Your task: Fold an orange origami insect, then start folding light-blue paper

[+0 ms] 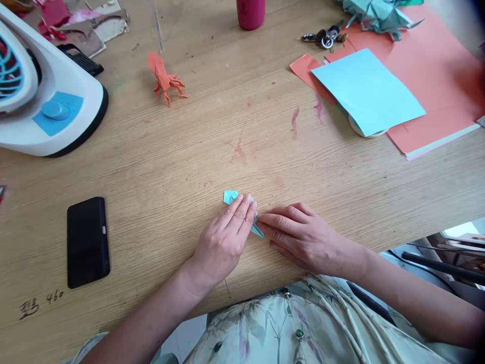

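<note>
A small piece of folded light-blue paper (230, 196) lies on the wooden table, close to its front edge. My left hand (224, 241) rests flat over the middle of it, fingers stretched out and pressing it against the tabletop. One squarish end sticks out past the left fingertips, and a narrow pointed end shows on the near side. My right hand (297, 235) is closed, with its fingertips at the paper's right edge beside my left fingers. The right thumb is mostly hidden, and the middle of the paper is covered.
An orange origami insect (165, 78) stands further back. A blue sheet (369, 91) overlaps orange paper (443, 65) at right, near keys (324, 37) and teal folded paper (379, 17). Left are a phone (88, 242) and white fan (76, 71); a magenta cup (250, 12) stands behind.
</note>
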### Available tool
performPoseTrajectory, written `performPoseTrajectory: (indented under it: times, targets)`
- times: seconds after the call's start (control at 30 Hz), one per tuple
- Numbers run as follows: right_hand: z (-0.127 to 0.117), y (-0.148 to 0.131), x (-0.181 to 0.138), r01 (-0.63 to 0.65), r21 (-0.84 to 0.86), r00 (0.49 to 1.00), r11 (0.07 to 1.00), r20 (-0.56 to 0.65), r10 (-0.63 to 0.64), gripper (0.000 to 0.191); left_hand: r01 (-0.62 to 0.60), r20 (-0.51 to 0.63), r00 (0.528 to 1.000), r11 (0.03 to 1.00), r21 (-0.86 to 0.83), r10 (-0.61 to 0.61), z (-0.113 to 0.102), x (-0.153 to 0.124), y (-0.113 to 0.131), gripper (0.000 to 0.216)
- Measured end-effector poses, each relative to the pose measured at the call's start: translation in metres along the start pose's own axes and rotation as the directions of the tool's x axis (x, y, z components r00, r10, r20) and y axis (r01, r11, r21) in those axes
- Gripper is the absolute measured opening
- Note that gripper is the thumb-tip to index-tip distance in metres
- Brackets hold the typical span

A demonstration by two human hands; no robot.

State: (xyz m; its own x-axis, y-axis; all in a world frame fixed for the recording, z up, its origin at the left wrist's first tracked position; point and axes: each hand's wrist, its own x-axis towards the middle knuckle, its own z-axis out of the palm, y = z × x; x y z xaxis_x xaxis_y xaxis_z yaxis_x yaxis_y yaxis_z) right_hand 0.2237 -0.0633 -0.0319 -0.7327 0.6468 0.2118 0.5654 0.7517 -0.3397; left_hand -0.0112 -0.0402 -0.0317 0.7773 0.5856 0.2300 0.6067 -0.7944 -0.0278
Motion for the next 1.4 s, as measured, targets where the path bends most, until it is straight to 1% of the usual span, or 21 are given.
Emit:
performPoseTrajectory:
  times: [0.2, 0.33, 0.43, 0.67, 0.8, 0.9, 1.0, 1.1, 1.2, 1.3, 1.4]
  targets:
    - [-0.002, -0.001, 0.0, 0.075, -0.065, 0.996, 0.995, 0.042, -0.072, 0.036, 0.001, 0.063, 0.998, 1.0, 0.014, -0.002, -0.006, 0.003, 0.002, 0.042]
    - [-0.005, -0.001, 0.001, 0.087, -0.065, 0.994, 0.994, 0.076, -0.082, 0.039, 0.014, 0.094, 0.995, 1.0, 0.025, -0.016, -0.009, 0.004, 0.006, 0.046]
    - [-0.006, -0.001, 0.0, 0.09, -0.062, 0.994, 0.994, 0.074, -0.085, 0.041, 0.006, 0.11, 0.994, 1.0, 0.03, -0.009, -0.01, 0.005, 0.007, 0.046]
    - [-0.005, -0.004, -0.006, 0.113, -0.028, 0.994, 0.993, 0.013, -0.113, 0.04, 0.025, 0.096, 0.995, 0.999, -0.047, -0.02, -0.008, 0.004, 0.0, 0.041]
    - [-0.009, -0.005, -0.007, 0.126, -0.025, 0.992, 0.992, 0.023, -0.125, 0.037, 0.043, 0.08, 0.996, 0.995, -0.089, -0.035, -0.008, 0.003, -0.002, 0.036]
    - [-0.01, -0.003, -0.005, 0.103, -0.005, 0.994, 0.995, 0.033, -0.103, 0.035, 0.06, 0.054, 0.997, 0.99, -0.129, -0.054, -0.008, 0.004, -0.005, 0.037]
    - [-0.008, 0.002, 0.004, 0.033, -0.01, 0.999, 0.999, 0.0, -0.033, 0.035, 0.062, 0.033, 0.998, 0.982, -0.177, -0.057, -0.008, 0.006, -0.011, 0.041]
    - [-0.006, 0.006, 0.015, -0.036, -0.116, 0.999, 0.993, -0.008, 0.035, 0.032, 0.055, 0.034, 0.998, 0.974, -0.219, -0.048, -0.008, 0.005, -0.016, 0.043]
    - [-0.004, 0.009, 0.024, -0.07, -0.199, 0.997, 0.978, 0.024, 0.076, 0.03, 0.072, 0.037, 0.997, 0.966, -0.249, -0.065, -0.006, 0.003, -0.018, 0.045]
    - [-0.006, 0.011, 0.024, -0.068, -0.185, 0.996, 0.98, 0.041, 0.077, 0.031, 0.082, 0.036, 0.996, 0.966, -0.245, -0.075, -0.005, 0.001, -0.018, 0.048]
    - [-0.011, 0.011, 0.019, -0.019, -0.161, 0.999, 0.987, 0.031, 0.024, 0.033, 0.075, 0.045, 0.997, 0.969, -0.233, -0.067, -0.006, 0.001, -0.018, 0.049]
